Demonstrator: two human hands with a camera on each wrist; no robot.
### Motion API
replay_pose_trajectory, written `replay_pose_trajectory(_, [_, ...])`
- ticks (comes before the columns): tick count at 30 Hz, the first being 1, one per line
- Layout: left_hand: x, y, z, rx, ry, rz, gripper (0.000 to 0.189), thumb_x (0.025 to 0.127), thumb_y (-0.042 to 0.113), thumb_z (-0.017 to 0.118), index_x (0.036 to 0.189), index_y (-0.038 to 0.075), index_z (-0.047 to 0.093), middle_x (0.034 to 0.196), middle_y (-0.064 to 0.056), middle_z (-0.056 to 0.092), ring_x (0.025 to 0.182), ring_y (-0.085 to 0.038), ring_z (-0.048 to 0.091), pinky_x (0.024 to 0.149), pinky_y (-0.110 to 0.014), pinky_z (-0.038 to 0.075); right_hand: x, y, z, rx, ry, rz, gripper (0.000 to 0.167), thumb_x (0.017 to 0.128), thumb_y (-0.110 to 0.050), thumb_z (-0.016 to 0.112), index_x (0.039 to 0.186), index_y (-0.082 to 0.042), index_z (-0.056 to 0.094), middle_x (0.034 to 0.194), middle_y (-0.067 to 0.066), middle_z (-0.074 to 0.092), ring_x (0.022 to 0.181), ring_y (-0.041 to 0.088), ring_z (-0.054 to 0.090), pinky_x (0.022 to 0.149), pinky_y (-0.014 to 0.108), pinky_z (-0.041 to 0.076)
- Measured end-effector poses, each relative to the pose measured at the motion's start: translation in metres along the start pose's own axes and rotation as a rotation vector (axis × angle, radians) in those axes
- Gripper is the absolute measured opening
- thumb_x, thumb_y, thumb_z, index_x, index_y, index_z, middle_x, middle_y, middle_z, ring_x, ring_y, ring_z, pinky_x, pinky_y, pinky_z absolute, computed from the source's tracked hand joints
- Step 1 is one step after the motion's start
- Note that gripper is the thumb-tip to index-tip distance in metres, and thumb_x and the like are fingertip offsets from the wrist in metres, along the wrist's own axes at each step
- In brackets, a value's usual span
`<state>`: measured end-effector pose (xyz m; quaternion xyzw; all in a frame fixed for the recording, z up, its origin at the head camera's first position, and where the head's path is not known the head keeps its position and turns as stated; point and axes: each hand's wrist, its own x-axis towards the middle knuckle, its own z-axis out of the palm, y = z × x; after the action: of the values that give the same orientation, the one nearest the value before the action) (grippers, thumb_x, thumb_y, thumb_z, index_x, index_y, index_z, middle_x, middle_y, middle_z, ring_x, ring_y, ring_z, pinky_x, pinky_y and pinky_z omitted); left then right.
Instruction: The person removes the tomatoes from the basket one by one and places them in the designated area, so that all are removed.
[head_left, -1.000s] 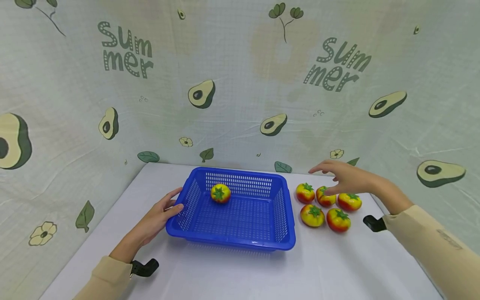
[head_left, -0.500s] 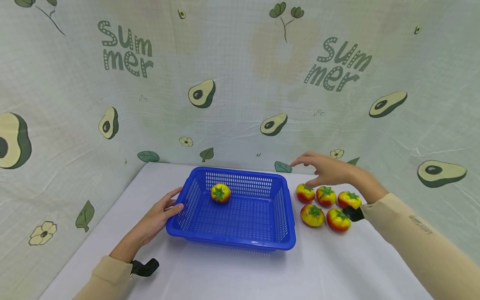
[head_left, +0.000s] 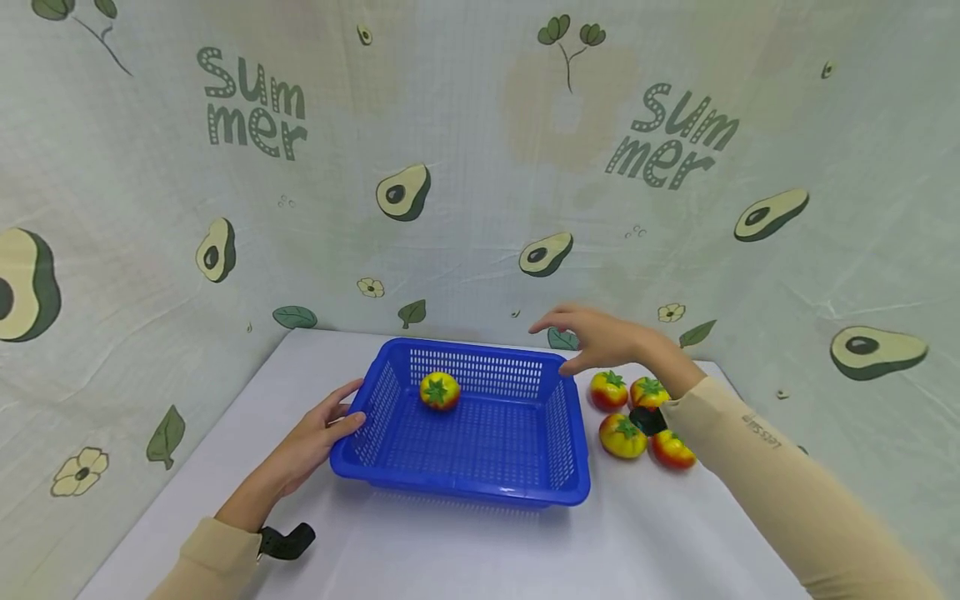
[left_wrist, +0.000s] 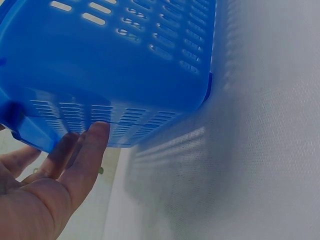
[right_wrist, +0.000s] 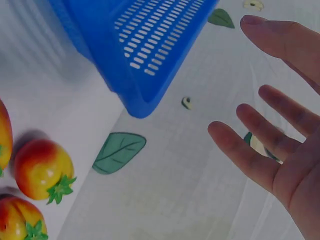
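A blue plastic basket (head_left: pixel 465 492) with slotted walls stands on the white table. Inside it, toward the back left, lies a red-and-yellow tomato (head_left: pixel 439 391) with a green leafy top. My left hand (head_left: pixel 318 433) holds the basket's left rim, thumb over the edge; in the left wrist view its fingers (left_wrist: pixel 90 150) lie against the outer wall. My right hand (head_left: pixel 603 337), empty with fingers spread and slightly bent, hovers above the basket's back right corner. Beside the basket on the right sit several similar tomatoes (head_left: pixel 622 436), partly covered by my right forearm.
A pale cloth (head_left: pixel 465 167) printed with avocados, leaves and lettering hangs behind the table (head_left: pixel 420 550) and along both sides. Black wrist straps (head_left: pixel 288 542) sit at both cuffs. In the right wrist view, tomatoes (right_wrist: pixel 44 167) lie close to the basket's corner.
My right hand has moved left from above the tomatoes to the basket's back right corner, still empty. The left hand and basket have stayed in place.
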<state>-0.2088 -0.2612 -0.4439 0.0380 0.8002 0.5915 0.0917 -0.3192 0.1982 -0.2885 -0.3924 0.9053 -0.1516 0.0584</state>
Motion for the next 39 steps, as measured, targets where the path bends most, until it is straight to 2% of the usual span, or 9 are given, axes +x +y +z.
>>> replay_pose_trajectory(5, [0.001,-0.001,0.0,0.003,0.002,0.001,0.075,0.109,0.038,0.06,0.171,0.023,0.02,0.161,-0.028,0.038,0.139,-0.046,0.052,0.111,-0.057,0.051,0.02,-0.012,0.01,0.002,-0.029,-0.018,0.067,0.088,-0.015,0.088,0.149,-0.019,0.061,0.151,0.011,0.057,0.135,0.034,0.056,0.108,0.053,0.054])
replay_pose_trajectory(13, [0.0,-0.001,0.0,0.002,0.009,-0.004,0.076,0.109,0.039,0.06,0.171,0.024,0.019,0.16,-0.028,0.039,0.138,-0.044,0.054,0.11,-0.056,0.052,0.053,-0.033,0.029,0.014,-0.067,0.01,0.069,0.089,-0.017,0.087,0.152,-0.021,0.058,0.157,0.014,0.052,0.141,0.037,0.052,0.112,0.056,0.051])
replay_pose_trajectory(22, [0.0,-0.001,0.0,0.001,0.004,-0.011,0.076,0.109,0.039,0.06,0.171,0.024,0.019,0.161,-0.027,0.038,0.139,-0.045,0.052,0.112,-0.057,0.05,0.086,-0.045,0.055,0.011,-0.105,-0.067,0.071,0.091,-0.015,0.086,0.154,-0.016,0.055,0.156,0.013,0.052,0.141,0.033,0.052,0.115,0.051,0.048])
replay_pose_trajectory(31, [-0.001,0.0,0.0,-0.012,0.003,-0.01,0.075,0.11,0.037,0.059,0.171,0.023,0.019,0.161,-0.028,0.038,0.138,-0.045,0.053,0.111,-0.056,0.052,0.107,-0.052,0.077,0.07,-0.122,-0.067,0.074,0.089,-0.01,0.086,0.155,-0.014,0.054,0.159,0.013,0.047,0.148,0.033,0.045,0.12,0.05,0.043])
replay_pose_trajectory(39, [0.0,0.001,0.0,-0.01,0.004,-0.014,0.075,0.11,0.038,0.059,0.171,0.022,0.019,0.161,-0.028,0.038,0.14,-0.046,0.051,0.113,-0.057,0.05,0.122,-0.051,0.096,0.052,-0.144,-0.042,0.074,0.089,-0.01,0.086,0.155,-0.017,0.055,0.161,0.014,0.045,0.149,0.033,0.043,0.121,0.05,0.043])
